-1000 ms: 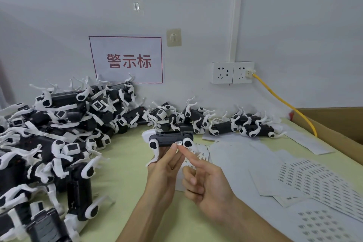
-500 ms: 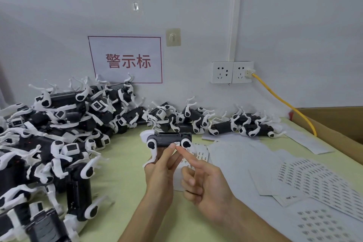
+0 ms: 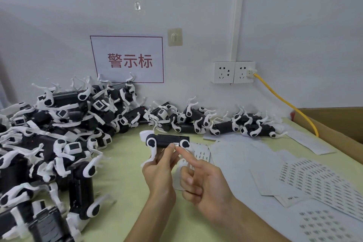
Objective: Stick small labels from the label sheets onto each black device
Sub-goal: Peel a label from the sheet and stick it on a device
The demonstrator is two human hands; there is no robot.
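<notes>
At frame centre, a smooth, oblong black plastic device [image 3: 167,140] is gripped by the left hand's [image 3: 159,172] fingers [image 3: 169,152]; its small white label [image 3: 175,144] is pressed by the right hand's [image 3: 205,183] straight forefinger.

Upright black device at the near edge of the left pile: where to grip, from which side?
Grip the upright black device round its black midsection, between the white legs at top and bottom. Come from its right, across the green table: the pile crowds its left side, and the thin legs stick out and look fragile.
</notes>
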